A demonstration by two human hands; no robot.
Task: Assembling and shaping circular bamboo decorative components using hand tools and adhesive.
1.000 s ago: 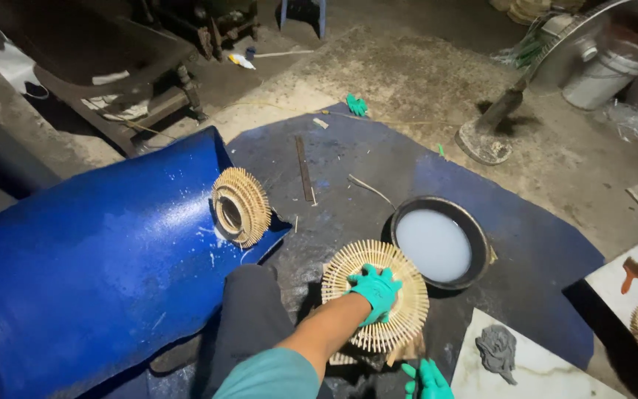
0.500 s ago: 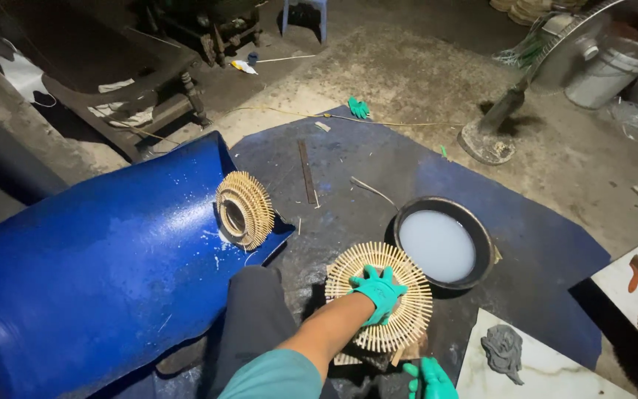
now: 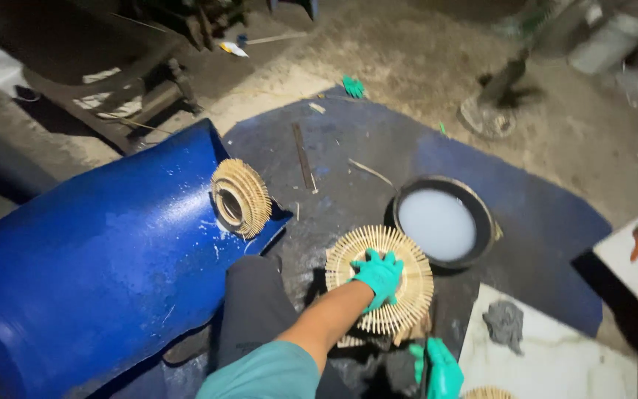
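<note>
A: Location of the woven bamboo disc [image 3: 379,290]?

B: Flat on the dark blue mat [image 3: 540,214] on the floor, just beside the black basin [image 3: 443,222] of milky liquid, in front of the person's knee.

A: Handling properties?

B: Judged light and fairly stiff. The radiating splint tips look brittle. Take hold at the centre hub, not the rim.

A: Hand status?

B: Left hand [image 3: 378,275], green-gloved, lies spread with palm pressed on the disc's centre. Right hand [image 3: 441,369], also gloved, is closed around a thin dark tool [image 3: 426,362] at the lower edge.
</note>
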